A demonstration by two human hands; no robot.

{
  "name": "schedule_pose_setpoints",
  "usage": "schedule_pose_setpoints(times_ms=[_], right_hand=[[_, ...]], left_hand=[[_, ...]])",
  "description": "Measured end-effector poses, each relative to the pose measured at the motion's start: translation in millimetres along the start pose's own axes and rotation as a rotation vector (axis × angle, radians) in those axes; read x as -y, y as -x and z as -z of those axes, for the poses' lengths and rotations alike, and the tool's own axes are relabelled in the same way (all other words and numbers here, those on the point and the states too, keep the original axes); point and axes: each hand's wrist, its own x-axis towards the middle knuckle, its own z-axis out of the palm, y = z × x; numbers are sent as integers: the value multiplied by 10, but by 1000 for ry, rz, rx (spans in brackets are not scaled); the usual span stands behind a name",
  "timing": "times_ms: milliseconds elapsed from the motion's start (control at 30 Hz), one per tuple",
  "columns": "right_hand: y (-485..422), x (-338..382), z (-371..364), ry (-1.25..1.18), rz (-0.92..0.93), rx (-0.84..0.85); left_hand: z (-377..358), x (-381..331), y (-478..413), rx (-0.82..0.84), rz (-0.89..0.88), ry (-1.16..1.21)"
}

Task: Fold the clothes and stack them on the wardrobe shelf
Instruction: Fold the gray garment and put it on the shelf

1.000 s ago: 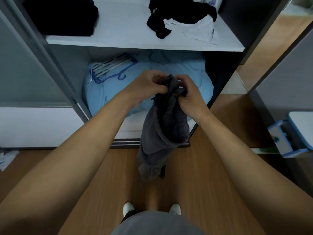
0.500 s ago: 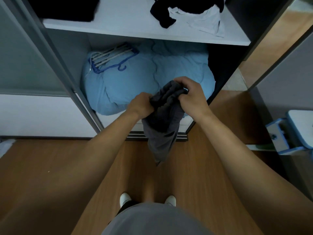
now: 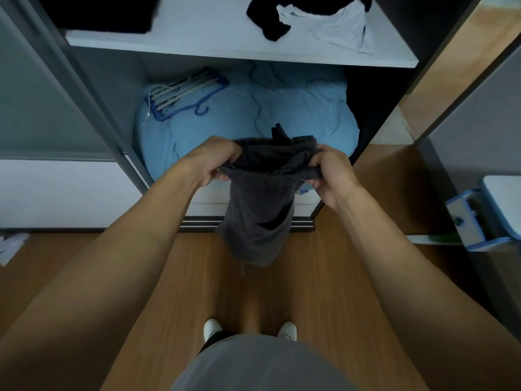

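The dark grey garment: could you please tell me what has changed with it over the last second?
The left hand and right hand moved apart, spreading the bunched top of the dark grey garment wide. Both keep gripping it, and it still hangs down. The shelf clothes, blue bedding and hangers stayed put.

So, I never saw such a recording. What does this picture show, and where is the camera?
There is no machine here: a person wears a wide camera on the head, looking down past their own arms. The left hand and right hand each grip the top edge of a dark grey garment, which hangs above the wooden floor. In front stands an open wardrobe. Its white shelf carries a black pile on the left and a loose black and white heap on the right. Below lies a blue duvet with hangers on it.
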Motion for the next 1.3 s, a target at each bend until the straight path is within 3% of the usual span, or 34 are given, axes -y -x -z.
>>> schedule_pose_setpoints(times_ms=[100,167,300,400,467,600,667,800,900,967,1033,1100,1200,1300], right_hand=[[27,66,9,-249,-110,188],[32,71,-13,-178,-105,224],[-1,6,-82,21,-12,33],[-5,-8,-77,95,28,30],[22,6,-93,154,49,89],[105,51,-49,25,-14,323],[126,41,15,81,34,405],[173,-43,-2,461,340,335],[164,-31,-21,485,431,226],[146,5,4,455,456,137],[139,35,36,431,446,101],[148,54,68,541,466,104],[152,101,131,715,553,96],[141,164,188,519,540,151]], left_hand=[[7,-58,54,83,-17,20],[38,-47,58,155,-41,-25],[95,-4,40,95,-90,-316],[237,2,84,111,14,-504],[312,-13,99,147,83,-427],[363,-38,53,43,38,-147],[382,-28,34,15,35,-33],[480,-8,48,211,12,177],[596,43,78,413,-111,175],[595,93,111,450,-182,7],[482,118,146,363,-249,-219],[348,131,126,181,-344,-272],[283,134,61,-9,-370,-91],[300,202,15,-23,-431,72]])
